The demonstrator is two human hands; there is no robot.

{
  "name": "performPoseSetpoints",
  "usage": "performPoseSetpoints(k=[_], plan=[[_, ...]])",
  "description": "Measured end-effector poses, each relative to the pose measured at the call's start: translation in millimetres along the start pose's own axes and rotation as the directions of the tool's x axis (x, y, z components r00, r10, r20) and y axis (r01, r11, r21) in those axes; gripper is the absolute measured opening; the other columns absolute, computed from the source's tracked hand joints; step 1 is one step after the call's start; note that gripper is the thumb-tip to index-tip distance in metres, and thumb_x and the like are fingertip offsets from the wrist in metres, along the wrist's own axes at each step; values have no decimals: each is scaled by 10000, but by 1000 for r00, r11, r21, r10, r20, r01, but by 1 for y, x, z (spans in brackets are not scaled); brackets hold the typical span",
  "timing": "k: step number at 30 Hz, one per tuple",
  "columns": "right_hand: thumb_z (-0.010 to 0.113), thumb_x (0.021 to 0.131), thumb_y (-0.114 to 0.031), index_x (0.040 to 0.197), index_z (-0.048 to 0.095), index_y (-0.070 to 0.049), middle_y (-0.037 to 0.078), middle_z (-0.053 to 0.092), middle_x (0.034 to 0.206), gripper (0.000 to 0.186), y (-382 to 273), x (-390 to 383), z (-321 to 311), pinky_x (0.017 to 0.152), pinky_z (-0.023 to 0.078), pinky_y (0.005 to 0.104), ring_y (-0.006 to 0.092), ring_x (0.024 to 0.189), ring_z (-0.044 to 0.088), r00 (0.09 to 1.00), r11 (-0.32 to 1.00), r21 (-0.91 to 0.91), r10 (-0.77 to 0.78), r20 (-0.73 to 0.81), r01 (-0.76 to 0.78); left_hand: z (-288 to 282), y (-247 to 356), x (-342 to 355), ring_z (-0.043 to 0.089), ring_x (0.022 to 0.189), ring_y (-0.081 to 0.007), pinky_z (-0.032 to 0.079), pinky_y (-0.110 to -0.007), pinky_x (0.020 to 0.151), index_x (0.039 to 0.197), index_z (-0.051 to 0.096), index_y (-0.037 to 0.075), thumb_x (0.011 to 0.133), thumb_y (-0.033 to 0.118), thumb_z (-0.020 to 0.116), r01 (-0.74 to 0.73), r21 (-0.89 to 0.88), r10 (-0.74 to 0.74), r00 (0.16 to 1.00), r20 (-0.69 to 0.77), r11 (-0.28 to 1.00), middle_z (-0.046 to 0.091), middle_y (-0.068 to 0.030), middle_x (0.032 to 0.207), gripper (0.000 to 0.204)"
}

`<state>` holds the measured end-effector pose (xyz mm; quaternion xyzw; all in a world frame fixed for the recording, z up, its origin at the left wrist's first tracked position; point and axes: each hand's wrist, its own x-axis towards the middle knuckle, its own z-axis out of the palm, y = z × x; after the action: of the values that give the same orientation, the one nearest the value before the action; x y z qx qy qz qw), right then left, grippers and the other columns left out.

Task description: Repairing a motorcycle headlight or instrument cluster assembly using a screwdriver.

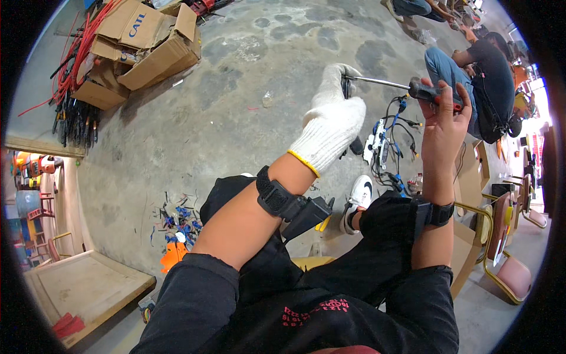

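White knitted fabric with a yellow hem covers the left hand (pixel 337 112), whose fingers curl around a small dark part (pixel 346 88), mostly hidden. Across from it, the bare right hand (pixel 446 115) grips the dark, red-trimmed handle of a steel-shafted screwdriver (pixel 423 91). Its shaft points at that part; whether the tip touches, I cannot tell. Below, a white shoe (pixel 361 192) rests on grey concrete floor (pixel 253 118), near black wires with blue connectors (pixel 402 104). Farther off stand an open brown cardboard box (pixel 165 62) and, right, a seated person in blue jeans (pixel 443 74).
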<state>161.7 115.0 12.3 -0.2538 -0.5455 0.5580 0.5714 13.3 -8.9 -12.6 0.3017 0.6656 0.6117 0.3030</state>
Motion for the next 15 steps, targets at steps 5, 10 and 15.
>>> performPoseSetpoints(k=[5, 10, 15], plan=[[459, 1008, -119, 1300, 408, 30, 189, 493, 1306, 332, -4, 6, -16, 883, 569, 410, 343, 1211, 557, 970, 999, 28, -51, 237, 46, -6, -1, 4, 586, 875, -239, 483, -352, 820, 1233, 504, 94, 773, 90, 541, 36, 237, -29, 999, -30, 971, 587, -105, 964, 462], [531, 991, -410, 1023, 627, -38, 28, 643, 758, 385, 2, 23, -40, 642, 521, 241, 134, 607, 606, 954, 822, -497, 297, -44, -279, -9, -12, 11, 601, 882, -222, 488, -333, 830, 1222, 543, 115, 750, 69, 545, -51, 316, 66, 997, -35, 947, 609, -89, 971, 473], [517, 999, -381, 1114, 578, -2, 88, 637, 941, 401, 8, 21, -40, 778, 532, 292, 181, 828, 630, 950, 925, -274, 296, 93, -262, -14, -13, 12, 612, 870, -204, 496, -316, 823, 1189, 586, 142, 716, 53, 570, -65, 303, 75, 997, -20, 951, 627, -72, 954, 481]])
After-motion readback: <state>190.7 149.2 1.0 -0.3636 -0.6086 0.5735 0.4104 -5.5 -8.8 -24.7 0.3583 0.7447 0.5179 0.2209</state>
